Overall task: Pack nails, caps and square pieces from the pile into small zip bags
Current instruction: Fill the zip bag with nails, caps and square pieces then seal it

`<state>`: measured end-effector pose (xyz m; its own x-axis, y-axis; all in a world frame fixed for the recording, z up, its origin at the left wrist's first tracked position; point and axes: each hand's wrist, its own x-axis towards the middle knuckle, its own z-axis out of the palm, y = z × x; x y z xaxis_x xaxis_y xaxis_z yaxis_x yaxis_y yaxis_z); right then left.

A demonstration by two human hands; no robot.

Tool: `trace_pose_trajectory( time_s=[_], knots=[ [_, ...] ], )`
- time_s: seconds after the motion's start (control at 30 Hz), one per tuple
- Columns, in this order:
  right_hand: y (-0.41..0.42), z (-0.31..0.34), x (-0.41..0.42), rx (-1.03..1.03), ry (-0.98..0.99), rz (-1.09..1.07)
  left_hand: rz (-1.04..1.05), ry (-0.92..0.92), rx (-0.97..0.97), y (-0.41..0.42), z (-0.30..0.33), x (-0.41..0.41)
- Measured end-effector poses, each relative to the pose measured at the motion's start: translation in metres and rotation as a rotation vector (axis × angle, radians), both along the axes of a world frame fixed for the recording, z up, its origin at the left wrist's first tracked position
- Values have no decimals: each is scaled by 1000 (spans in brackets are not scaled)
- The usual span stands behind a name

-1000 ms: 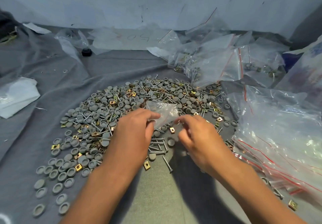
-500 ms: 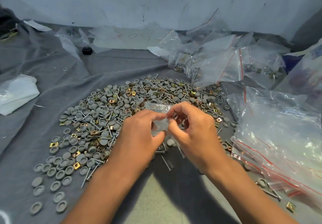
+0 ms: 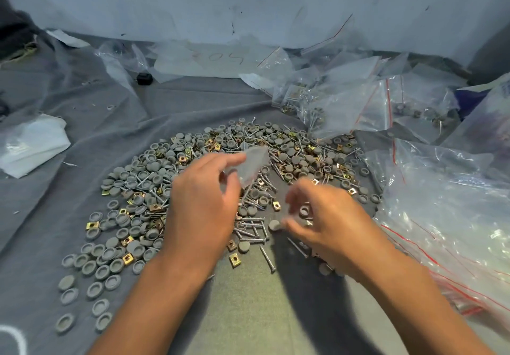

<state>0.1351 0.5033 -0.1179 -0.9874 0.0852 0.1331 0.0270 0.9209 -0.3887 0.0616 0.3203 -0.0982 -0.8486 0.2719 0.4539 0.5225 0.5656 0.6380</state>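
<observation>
A person's left hand pinches a small clear plastic zip bag above a large pile of grey round caps, silver nails and brass square pieces on the grey cloth-covered tabletop. The right hand reaches into the pile, fingers loosely curled; whether they hold anything is blurred. Filled clear zip bags lie toward the far right edge, but most of the packing appears undone.

Caps grey, square pieces brass-gold, nails silver, all under and around hands. Cloth dark grey. Bags right of hands clear, red-striped. Wall beyond pale blue-grey, scuffed.
</observation>
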Motion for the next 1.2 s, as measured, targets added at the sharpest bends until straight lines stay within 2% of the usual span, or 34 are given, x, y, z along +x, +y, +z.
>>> trace_pose_trajectory(
  time_s=[0.07,0.23,0.43,0.6,0.8,0.93,1.03,1.13,1.2],
  knots=[
    [4,-1,8,96,-211,-6,73,78,86,-5,4,-4],
    [-2,-6,13,141,-209,-33,205,281,245,-20,11,-15],
    [-13,-11,4,-49,-93,115,165,266,27,-22,8,-17],
    [-35,-11,3,25,-25,261,149,240,-56,-28,9,-17],
    [-38,-17,3,130,22,291,135,81,-234,-29,6,-18],
    [-34,-16,1,-100,44,231,90,-14,-325,-23,0,-15],
    [-29,-5,-3,-371,160,173,23,-27,-346,-16,-2,-10],
    [-32,6,-7,-736,274,136,-58,-33,-345,-11,-4,-4],
    [-37,9,-10,-860,321,126,-91,-31,-349,-8,-6,0]
  ],
)
